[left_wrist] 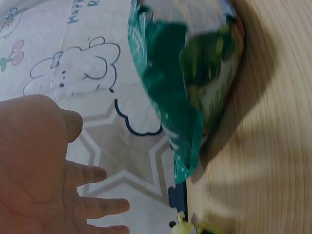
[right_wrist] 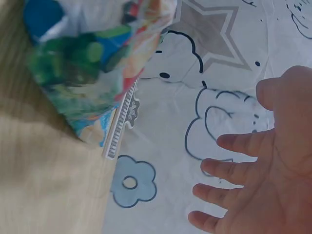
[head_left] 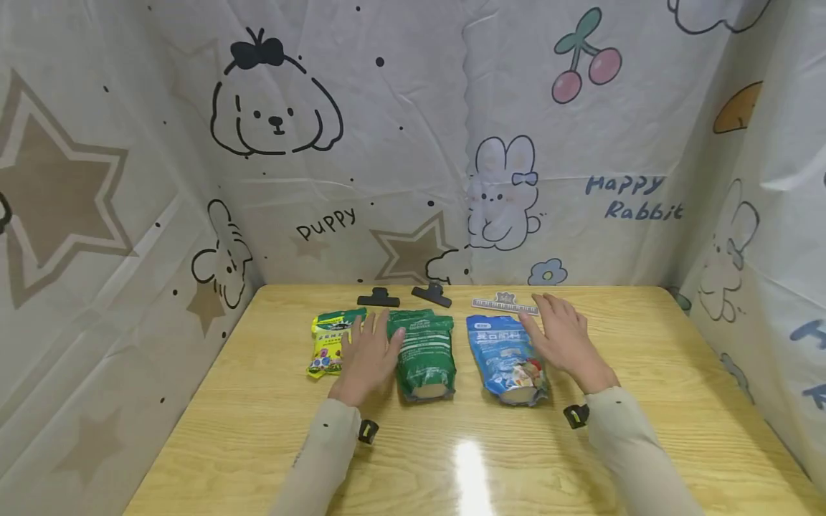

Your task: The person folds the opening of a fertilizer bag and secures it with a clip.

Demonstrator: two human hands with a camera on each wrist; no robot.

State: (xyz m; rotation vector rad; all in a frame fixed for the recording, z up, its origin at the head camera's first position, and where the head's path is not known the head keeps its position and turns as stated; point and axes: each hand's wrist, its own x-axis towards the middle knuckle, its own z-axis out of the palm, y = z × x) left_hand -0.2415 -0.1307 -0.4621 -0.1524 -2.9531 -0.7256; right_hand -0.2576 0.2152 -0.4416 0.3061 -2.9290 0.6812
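My left hand [head_left: 368, 360] hovers with fingers spread between a yellow-and-green bag [head_left: 325, 350] and a green bag [head_left: 427, 358], partly covering the yellow one in the head view. In the left wrist view the palm [left_wrist: 34, 170] faces the green bag [left_wrist: 168, 83], apart from it, holding nothing. My right hand [head_left: 568, 340], its fingers extended, is at the right side of a blue bag [head_left: 500, 351]. The right wrist view shows a gap between that palm [right_wrist: 263, 170] and the bag [right_wrist: 92, 63]. The three filled bags sit in a row.
Behind the bags lie two black clips, one straight [head_left: 378, 299] and one angled [head_left: 432, 294]. A white ruler-like clip [head_left: 505, 305] lies behind the blue bag. The wooden table [head_left: 258, 444] ends at a printed cloth backdrop [head_left: 400, 165], with cloth on both sides too.
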